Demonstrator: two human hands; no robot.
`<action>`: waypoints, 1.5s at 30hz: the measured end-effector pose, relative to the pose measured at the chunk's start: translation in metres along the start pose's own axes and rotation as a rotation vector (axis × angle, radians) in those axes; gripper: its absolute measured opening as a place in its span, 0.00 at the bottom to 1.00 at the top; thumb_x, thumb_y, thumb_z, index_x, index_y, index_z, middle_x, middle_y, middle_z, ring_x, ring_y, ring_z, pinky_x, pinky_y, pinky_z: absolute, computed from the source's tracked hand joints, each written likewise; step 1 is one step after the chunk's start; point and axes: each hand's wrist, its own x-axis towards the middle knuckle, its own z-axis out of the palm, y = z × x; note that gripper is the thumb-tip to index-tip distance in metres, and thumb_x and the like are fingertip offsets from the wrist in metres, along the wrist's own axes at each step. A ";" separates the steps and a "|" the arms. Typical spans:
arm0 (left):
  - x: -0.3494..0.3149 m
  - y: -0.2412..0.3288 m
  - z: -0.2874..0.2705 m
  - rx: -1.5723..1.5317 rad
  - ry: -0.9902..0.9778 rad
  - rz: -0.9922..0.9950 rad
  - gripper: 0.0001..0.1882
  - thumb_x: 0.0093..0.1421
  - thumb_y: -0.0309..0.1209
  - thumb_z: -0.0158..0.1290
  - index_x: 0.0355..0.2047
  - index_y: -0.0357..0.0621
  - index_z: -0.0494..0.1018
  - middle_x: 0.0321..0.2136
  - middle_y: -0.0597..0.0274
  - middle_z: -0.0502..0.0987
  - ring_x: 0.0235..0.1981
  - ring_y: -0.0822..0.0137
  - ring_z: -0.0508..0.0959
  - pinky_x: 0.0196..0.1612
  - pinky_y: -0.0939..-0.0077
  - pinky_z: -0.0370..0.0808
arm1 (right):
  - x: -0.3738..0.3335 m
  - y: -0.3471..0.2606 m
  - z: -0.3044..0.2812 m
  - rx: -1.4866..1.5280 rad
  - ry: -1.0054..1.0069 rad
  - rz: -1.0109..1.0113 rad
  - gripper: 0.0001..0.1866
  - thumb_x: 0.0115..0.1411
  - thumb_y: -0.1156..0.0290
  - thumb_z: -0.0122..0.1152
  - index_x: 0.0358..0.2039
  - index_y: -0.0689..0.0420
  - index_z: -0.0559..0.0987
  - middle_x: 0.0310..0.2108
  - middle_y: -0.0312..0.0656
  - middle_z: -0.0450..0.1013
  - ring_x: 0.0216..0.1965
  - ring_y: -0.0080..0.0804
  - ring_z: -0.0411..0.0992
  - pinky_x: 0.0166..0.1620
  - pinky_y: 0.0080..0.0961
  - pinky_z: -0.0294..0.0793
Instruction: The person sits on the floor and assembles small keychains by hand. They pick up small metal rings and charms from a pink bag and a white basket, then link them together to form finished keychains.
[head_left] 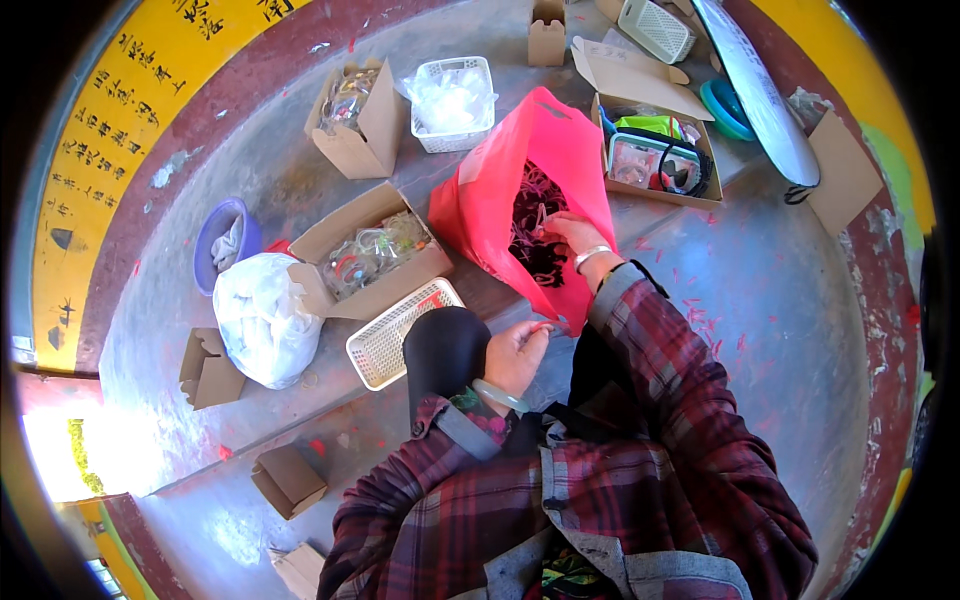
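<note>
A pink-red bag (480, 180) stands in front of me with its mouth open toward me. Dark, tangled, loop-like pieces (537, 225) fill it. My right hand (575, 238), a bangle at its wrist, reaches into the mouth, and its fingers are pinched over the pieces on something small and thin. My left hand (514, 358) is closed above my knee, just outside the near side of the bag. Its thumb and forefinger meet on something too small to name. Beside that knee lies a cream plastic basket (378, 368).
Left of the bag sit an open cardboard box (312, 247) of bagged small items, a white plastic bag (268, 330) and a purple basin (203, 262). Behind are a white basket (450, 143) and another box (370, 150). A box of goods (660, 195) stands at the right. Red scraps dot the floor.
</note>
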 end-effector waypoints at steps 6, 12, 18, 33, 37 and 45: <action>0.001 -0.005 0.001 -0.037 -0.010 -0.061 0.11 0.57 0.29 0.49 0.35 0.33 0.75 0.27 0.64 0.77 0.30 0.77 0.75 0.35 0.83 0.71 | -0.077 -0.020 -0.010 0.449 -0.240 -0.051 0.03 0.58 0.71 0.53 0.29 0.53 0.74 0.29 0.38 0.75 0.23 0.21 0.71 0.18 0.11 0.64; -0.005 0.001 -0.003 -0.014 -0.031 -0.191 0.10 0.57 0.30 0.50 0.32 0.35 0.75 0.27 0.63 0.77 0.26 0.76 0.75 0.30 0.85 0.70 | -0.159 -0.024 -0.021 0.505 -0.279 -0.058 0.05 0.57 0.75 0.54 0.34 0.60 0.73 0.32 0.45 0.75 0.29 0.27 0.74 0.28 0.12 0.73; -0.015 -0.003 0.005 -0.352 -0.061 -0.295 0.12 0.56 0.30 0.50 0.33 0.31 0.73 0.29 0.59 0.76 0.28 0.71 0.76 0.33 0.81 0.73 | -0.209 0.005 -0.039 0.331 -0.175 -0.123 0.09 0.51 0.82 0.58 0.34 0.62 0.74 0.30 0.40 0.74 0.31 0.28 0.74 0.35 0.16 0.73; -0.030 -0.018 0.031 0.235 -0.110 0.016 0.14 0.56 0.33 0.52 0.27 0.31 0.76 0.21 0.62 0.75 0.22 0.77 0.73 0.26 0.84 0.70 | -0.250 -0.001 0.012 -1.208 0.173 -1.105 0.08 0.41 0.80 0.58 0.26 0.58 0.75 0.25 0.39 0.71 0.33 0.38 0.68 0.36 0.31 0.66; -0.029 -0.022 0.030 0.209 -0.134 -0.038 0.15 0.56 0.34 0.51 0.27 0.30 0.76 0.21 0.62 0.76 0.22 0.76 0.74 0.27 0.82 0.71 | -0.253 -0.003 0.014 -1.240 0.177 -1.062 0.09 0.39 0.79 0.59 0.25 0.56 0.77 0.30 0.38 0.71 0.39 0.37 0.67 0.40 0.33 0.64; -0.037 -0.008 0.031 0.302 -0.161 0.067 0.18 0.57 0.37 0.49 0.23 0.31 0.74 0.17 0.59 0.75 0.20 0.75 0.73 0.24 0.79 0.69 | -0.249 0.003 0.004 -1.094 0.217 -0.875 0.06 0.37 0.78 0.60 0.20 0.57 0.79 0.47 0.46 0.68 0.55 0.47 0.60 0.48 0.40 0.62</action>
